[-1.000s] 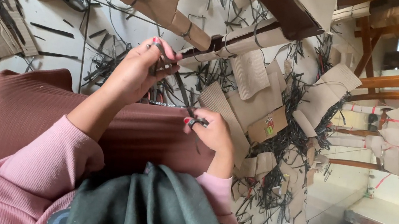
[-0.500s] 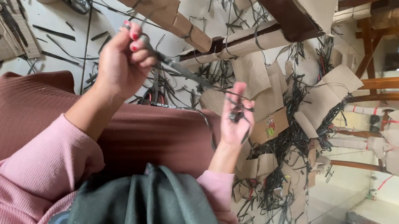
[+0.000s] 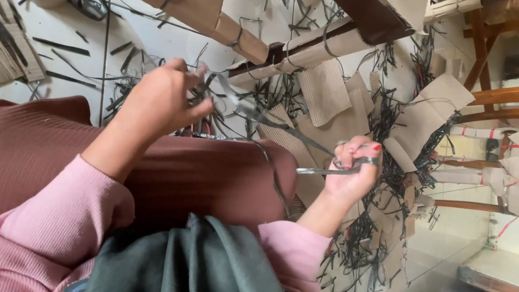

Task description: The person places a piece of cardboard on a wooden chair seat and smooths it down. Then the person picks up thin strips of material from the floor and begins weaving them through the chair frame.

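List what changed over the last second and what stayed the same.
The left hand moved from mid-frame toward the left and now sits a little lower, gripping the dark strap. The right hand swung out to the right, so the strap is stretched taut between the hands. Both grips held throughout. The brown cushion, the cardboard pieces and the floor scraps stayed put.

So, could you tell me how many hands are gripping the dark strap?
2: the left hand pinches one end of the strap above the brown cushion; the right hand grips the other end by the cardboard scraps. None seem hidden.
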